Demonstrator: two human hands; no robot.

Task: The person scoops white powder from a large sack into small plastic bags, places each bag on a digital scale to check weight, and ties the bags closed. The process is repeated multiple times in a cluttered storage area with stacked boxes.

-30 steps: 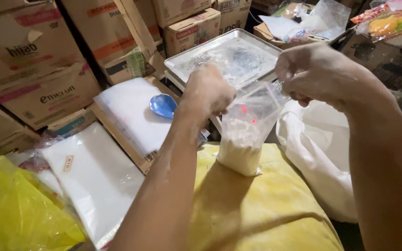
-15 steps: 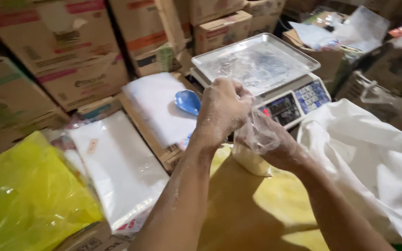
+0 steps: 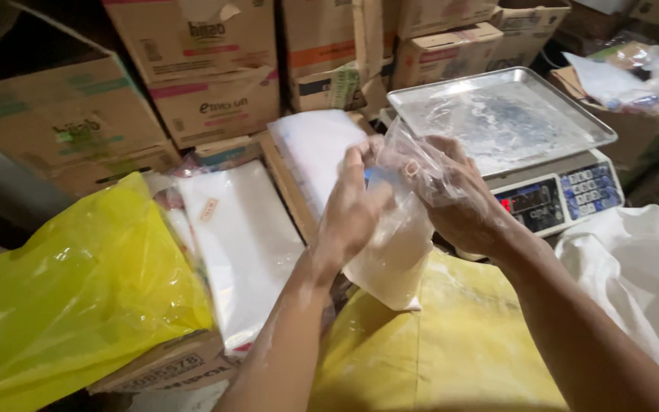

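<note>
Brown cartons (image 3: 215,99) behind red-lit scale display (image 3: 532,201)

Clear bag (image 3: 394,252), pale powder; yellow sack (image 3: 451,343)

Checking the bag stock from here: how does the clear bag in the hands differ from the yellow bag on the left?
The clear bag is see-through and holds pale powder at its bottom; the yellow bag is opaque-looking, its contents hidden. The clear bag is held upright by the left hand and right hand over the yellow sack; the yellow bag lies untouched, slumped. The clear bag looks much smaller. Both are thin, crinkled plastic.
</note>
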